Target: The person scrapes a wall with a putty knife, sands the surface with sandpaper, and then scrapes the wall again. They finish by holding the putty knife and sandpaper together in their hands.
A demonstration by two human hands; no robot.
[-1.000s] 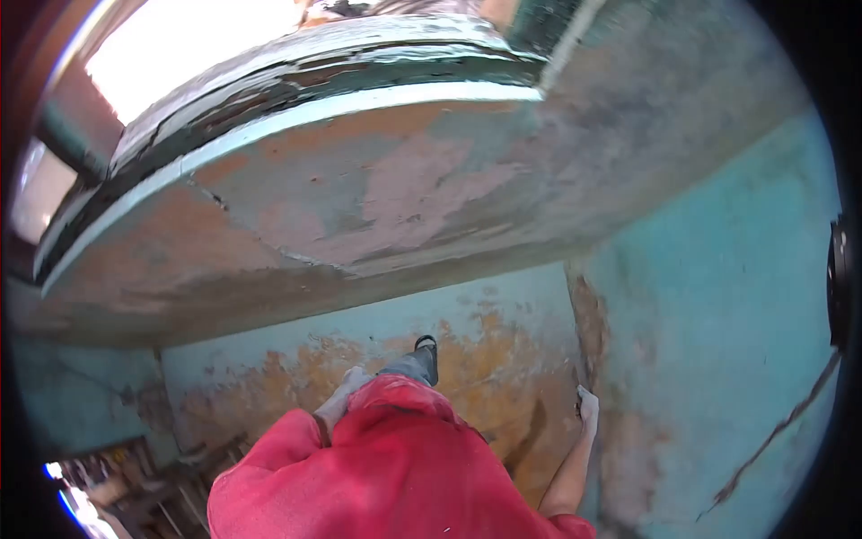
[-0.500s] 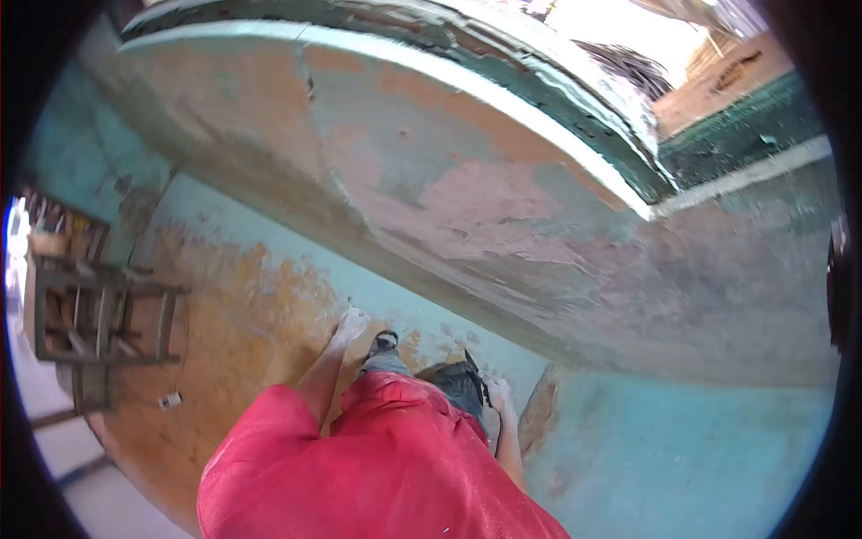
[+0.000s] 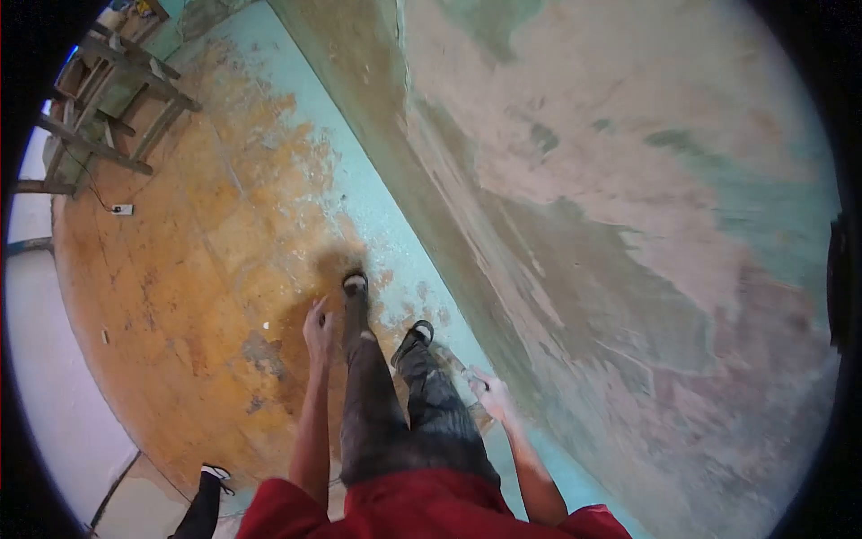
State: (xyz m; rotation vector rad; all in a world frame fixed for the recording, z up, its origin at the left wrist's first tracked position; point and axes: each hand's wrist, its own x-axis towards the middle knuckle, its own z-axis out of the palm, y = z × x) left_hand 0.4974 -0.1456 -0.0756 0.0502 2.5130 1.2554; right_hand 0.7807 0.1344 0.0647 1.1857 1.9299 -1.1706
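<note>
My left hand [image 3: 319, 331] hangs beside my left leg above the orange-brown floor. Its fingers are loosely curled and apart, with nothing visible in them. My right hand [image 3: 492, 397], pale with dust, is closed round the handle of a scraper [image 3: 453, 362]. The blade points forward past my right foot, close to the foot of the wall; it is blurred, so its exact shape is hard to make out. Along my right side runs the patchy wall [image 3: 575, 269], with pinkish, grey and green areas.
The worn floor [image 3: 206, 260] has a pale blue border [image 3: 386, 202] along the wall. A wooden stand [image 3: 117, 99] is at the far left, with a small white socket box [image 3: 122, 209] near it. Another person's foot [image 3: 215, 472] shows at lower left.
My view has turned down and right, so the window ledge is out of sight and my legs show more. My left hand has loosened from a fist. The scraper stays in my right hand.
</note>
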